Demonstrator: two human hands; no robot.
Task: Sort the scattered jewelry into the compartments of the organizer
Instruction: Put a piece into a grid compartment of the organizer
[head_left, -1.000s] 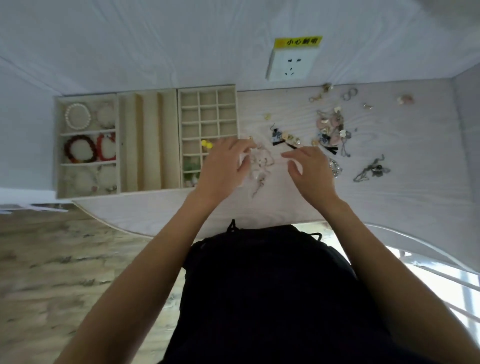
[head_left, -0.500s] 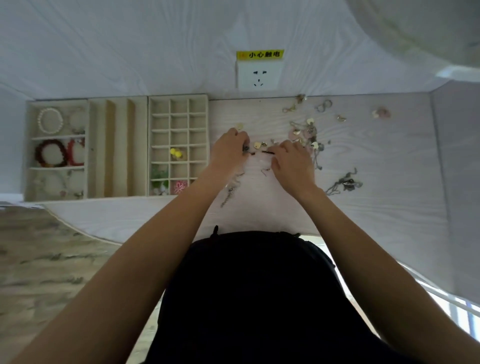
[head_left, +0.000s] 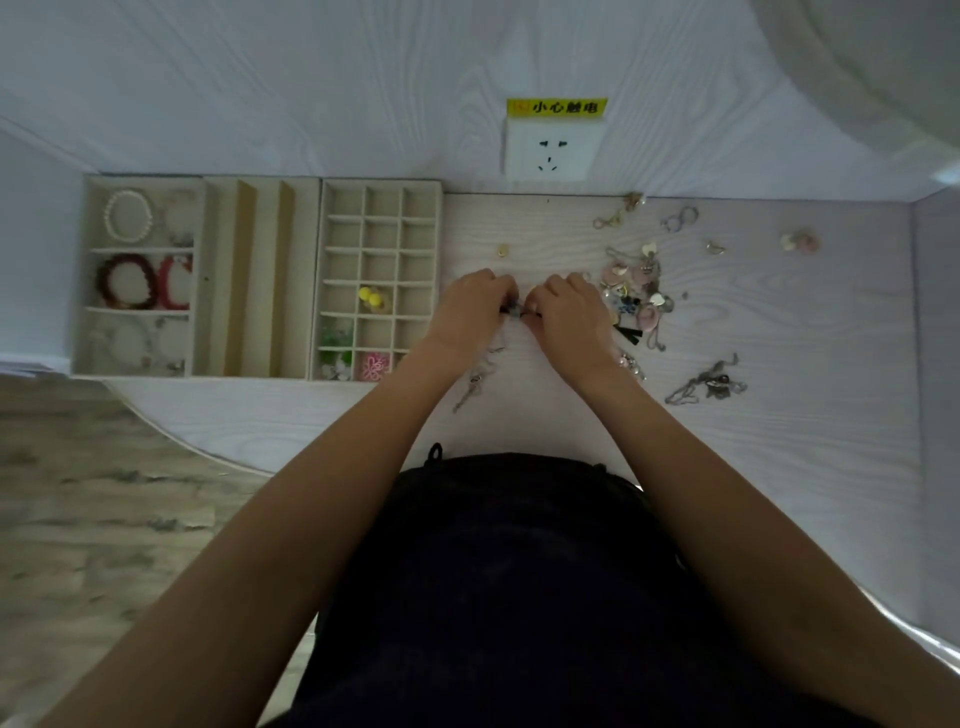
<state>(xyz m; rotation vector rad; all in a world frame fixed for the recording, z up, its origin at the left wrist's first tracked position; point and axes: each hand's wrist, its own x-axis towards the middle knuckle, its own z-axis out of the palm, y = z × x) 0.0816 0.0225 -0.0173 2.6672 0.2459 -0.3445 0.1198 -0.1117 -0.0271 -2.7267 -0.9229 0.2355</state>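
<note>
My left hand (head_left: 475, 306) and my right hand (head_left: 566, 312) meet fingertip to fingertip on the table, both pinching a small dark jewelry piece (head_left: 514, 310) between them. Left of my hands stands the beige organizer (head_left: 262, 364); its grid section (head_left: 382, 195) holds yellow beads (head_left: 371, 297), green pieces (head_left: 335, 345) and a pink flower (head_left: 375, 366). Its left section holds a pearl bracelet (head_left: 128, 215) and red bracelets (head_left: 143, 283). A heap of scattered jewelry (head_left: 636, 291) lies just right of my right hand. A silver chain (head_left: 475, 384) lies under my left wrist.
Another silver necklace (head_left: 706, 387) lies at the right. Small loose pieces (head_left: 678, 221) and a pink item (head_left: 800, 242) sit near the back wall, and a gold stud (head_left: 502, 251) behind my hands. A wall socket (head_left: 551, 153) is above the table. The table's curved front edge (head_left: 208, 447) is lower left.
My hands left the silver chain near the front and moved back to the dark piece. They have drawn closer together, both now pinching it. The camera view shifted.
</note>
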